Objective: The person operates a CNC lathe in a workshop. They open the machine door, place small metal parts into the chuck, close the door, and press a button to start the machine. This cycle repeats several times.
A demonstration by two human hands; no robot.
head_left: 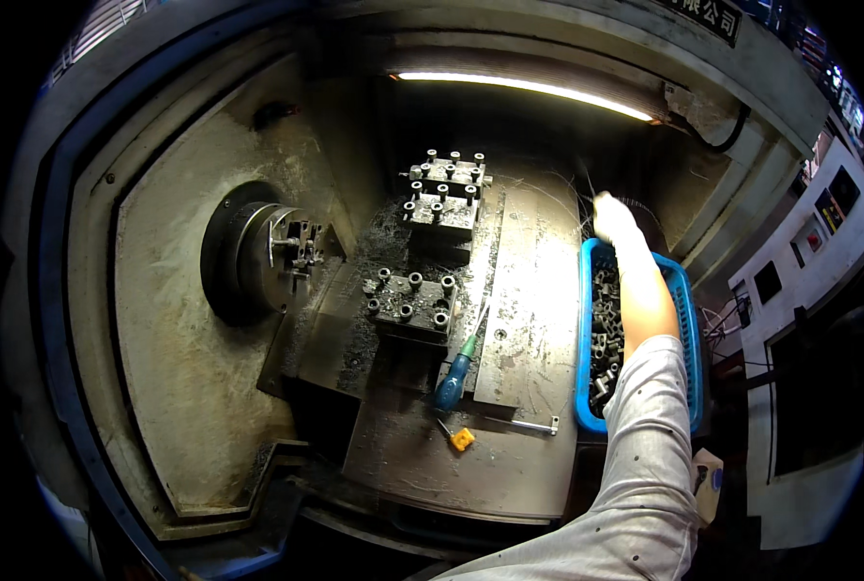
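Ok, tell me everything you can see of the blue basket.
The blue basket is a rectangular plastic crate with slotted walls, sitting at the right edge of the lathe's metal bed. It holds a heap of small grey metal cylindrical parts. The person's right forearm stretches over it, and the white-gloved right hand sits at its far end. The near corner is hidden by the sleeve.

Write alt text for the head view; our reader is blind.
A gloved right hand reaches over a blue basket of metal parts inside a lathe. A screwdriver lies on the bed, right of the chuck.
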